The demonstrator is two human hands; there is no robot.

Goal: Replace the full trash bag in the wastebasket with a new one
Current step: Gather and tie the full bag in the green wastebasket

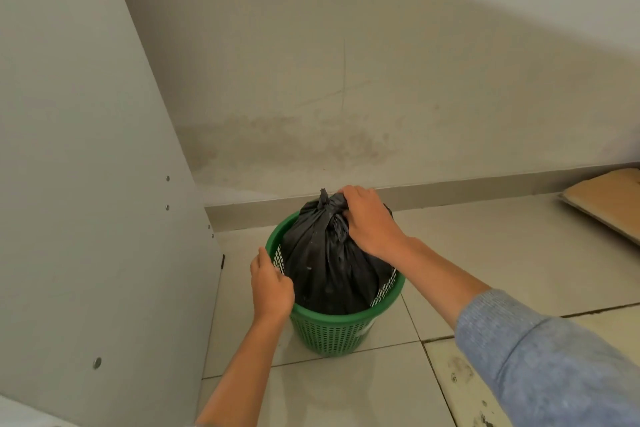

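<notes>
A green perforated wastebasket (329, 333) stands on the tiled floor close to the wall. A full black trash bag (322, 263), knotted at its top, sits in it and bulges well above the rim. My right hand (369, 222) is closed on the gathered neck of the bag just right of the knot. My left hand (270, 284) grips the basket's rim on its left side, fingers curled over the edge.
A grey cabinet side panel (86, 184) rises immediately left of the basket. The stained wall and grey baseboard (450, 191) run behind it. Flat cardboard (606, 201) lies on the floor at the far right. Tiled floor (346, 392) spreads in front.
</notes>
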